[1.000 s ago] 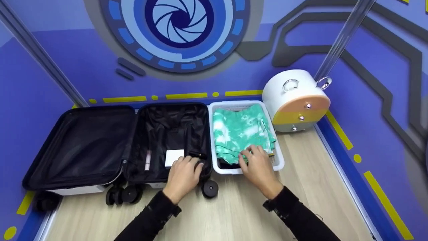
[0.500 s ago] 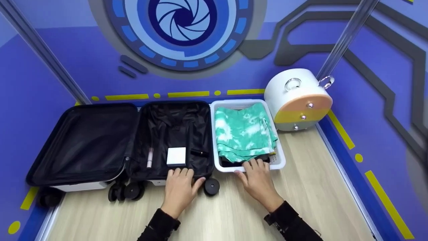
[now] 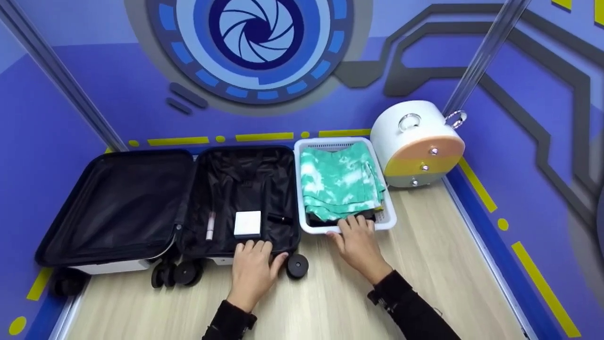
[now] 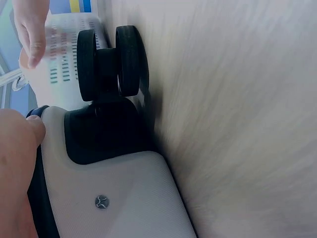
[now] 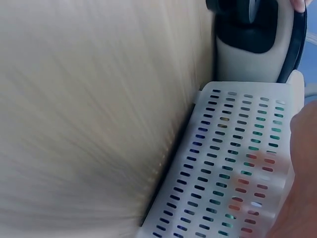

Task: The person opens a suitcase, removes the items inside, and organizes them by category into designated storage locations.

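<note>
An open black-lined suitcase (image 3: 236, 165) lies flat with its two halves side by side. My left hand (image 3: 252, 269) grips the near rim of its right half, fingers over the edge and thumb (image 4: 35, 128) along the rim. To the right stands a white plastic basket (image 3: 297, 189) with folded green-and-white tie-dye cloth (image 3: 337, 182) on top and something dark beneath. My right hand (image 3: 359, 243) grips the basket's near rim, fingertips inside, thumb on the rim. The basket's slotted wall (image 5: 218, 148) fills much of the right wrist view.
Inside the suitcase's right half lie a small white box (image 3: 247, 223), a slim pink tube (image 3: 210, 225) and a thin black item (image 3: 279, 218). Black wheels (image 3: 297, 266) jut from the near side. A round white drawer case (image 3: 417, 141) stands behind the basket, by the wall.
My left hand has drawn back from the white box onto the suitcase rim. My right hand has moved from the cloth to the basket rim, and the basket has shifted slightly toward the back wall.
</note>
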Demonstrator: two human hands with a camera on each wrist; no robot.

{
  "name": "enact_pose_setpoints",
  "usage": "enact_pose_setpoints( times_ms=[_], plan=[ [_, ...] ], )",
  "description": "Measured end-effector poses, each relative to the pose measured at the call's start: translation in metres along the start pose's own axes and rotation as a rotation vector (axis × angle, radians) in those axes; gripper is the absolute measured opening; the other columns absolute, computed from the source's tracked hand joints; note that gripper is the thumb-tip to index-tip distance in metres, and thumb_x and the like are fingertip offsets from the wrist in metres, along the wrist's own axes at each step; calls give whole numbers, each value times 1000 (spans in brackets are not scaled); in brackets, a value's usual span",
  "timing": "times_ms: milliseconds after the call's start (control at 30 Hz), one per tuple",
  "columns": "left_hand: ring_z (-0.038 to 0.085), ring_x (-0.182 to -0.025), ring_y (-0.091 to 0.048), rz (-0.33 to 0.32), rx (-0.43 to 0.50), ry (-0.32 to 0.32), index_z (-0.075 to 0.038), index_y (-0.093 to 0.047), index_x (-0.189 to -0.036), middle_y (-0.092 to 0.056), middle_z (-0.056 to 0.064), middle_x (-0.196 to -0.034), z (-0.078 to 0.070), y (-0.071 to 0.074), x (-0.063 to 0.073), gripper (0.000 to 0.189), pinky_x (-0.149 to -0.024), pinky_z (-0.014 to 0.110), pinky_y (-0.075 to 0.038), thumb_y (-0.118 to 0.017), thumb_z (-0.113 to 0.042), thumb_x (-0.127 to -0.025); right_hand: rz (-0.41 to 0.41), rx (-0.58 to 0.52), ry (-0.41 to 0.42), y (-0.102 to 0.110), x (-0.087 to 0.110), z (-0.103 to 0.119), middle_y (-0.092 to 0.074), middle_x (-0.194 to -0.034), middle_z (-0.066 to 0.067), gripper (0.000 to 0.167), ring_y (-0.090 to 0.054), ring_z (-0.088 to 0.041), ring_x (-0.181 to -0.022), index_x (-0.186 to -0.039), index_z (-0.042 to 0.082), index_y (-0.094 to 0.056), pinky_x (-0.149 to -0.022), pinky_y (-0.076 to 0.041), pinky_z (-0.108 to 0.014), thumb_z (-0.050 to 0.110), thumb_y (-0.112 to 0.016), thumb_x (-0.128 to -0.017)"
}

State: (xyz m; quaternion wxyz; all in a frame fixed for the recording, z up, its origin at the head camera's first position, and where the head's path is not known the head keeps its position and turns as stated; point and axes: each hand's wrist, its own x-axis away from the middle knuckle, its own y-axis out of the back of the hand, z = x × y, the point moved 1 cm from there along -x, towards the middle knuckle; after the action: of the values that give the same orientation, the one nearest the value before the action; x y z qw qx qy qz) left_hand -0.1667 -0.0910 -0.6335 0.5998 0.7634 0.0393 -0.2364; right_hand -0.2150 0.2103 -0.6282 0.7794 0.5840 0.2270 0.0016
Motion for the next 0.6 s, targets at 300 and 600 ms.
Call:
enact_pose_setpoints(
  times_ms=[300,600],
  plan=[
    [34,-85,-62,26,10,17,-12,-68,-96,-70,9,-86,-1,1,-1,51,-81,45,-41,-67,-63,-104,58,-25,-12,-11,-40,-17,-63,-105,-15,50,-54,-38,-102,-101,8,-61,-90,-39,-56,56,-54,-112],
    [33,-84,-61,56,-3,23,-12,-65,-93,-69,8,-87,-1,2,-1,53,-80,45,-40,-65,-64,-104,82,-32,-7,-19,-66,-29,-62,-106,-15,48,-55,-38,-106,-101,9,-59,-94,-39,-56,55,-53,-113]
  ],
)
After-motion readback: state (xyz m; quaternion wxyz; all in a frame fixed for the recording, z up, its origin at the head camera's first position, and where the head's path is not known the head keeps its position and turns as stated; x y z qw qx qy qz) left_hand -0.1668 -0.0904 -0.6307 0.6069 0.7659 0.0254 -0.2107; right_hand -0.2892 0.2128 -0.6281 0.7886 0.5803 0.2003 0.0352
